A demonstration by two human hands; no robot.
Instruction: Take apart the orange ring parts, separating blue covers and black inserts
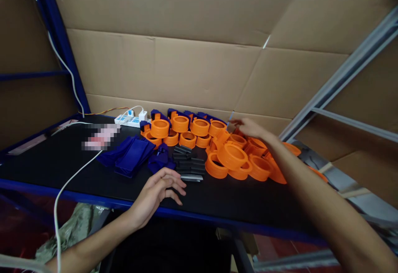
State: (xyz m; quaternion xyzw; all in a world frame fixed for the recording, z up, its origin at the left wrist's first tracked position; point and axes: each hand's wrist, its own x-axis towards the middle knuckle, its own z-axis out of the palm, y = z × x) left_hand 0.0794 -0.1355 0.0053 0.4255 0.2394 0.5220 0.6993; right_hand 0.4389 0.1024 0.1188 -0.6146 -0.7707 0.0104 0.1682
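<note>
My left hand (163, 185) hovers over the front of the black tabletop, fingers spread and holding nothing. Just beyond its fingertips lie several dark, narrow strips (189, 166) and a shiny grey strip (192, 177). A dark blue plastic part (161, 159) sits beside them. My right hand (248, 128) reaches over the back of a heap of orange ring-shaped plastic parts (233, 155); its fingers stretch left, apart. Whether they touch an orange part below is unclear. Two stacked rows of orange rings with blue pieces (180, 124) stand at the back.
Flat blue pieces (132, 155) are piled left of centre. A white power strip (132, 121) with plugged-in chargers lies behind them. A white cable (70, 177) crosses the table's left side near a blurred-out item (101, 137). Cardboard (174, 70) walls the back; a metal frame (342, 74) rises right.
</note>
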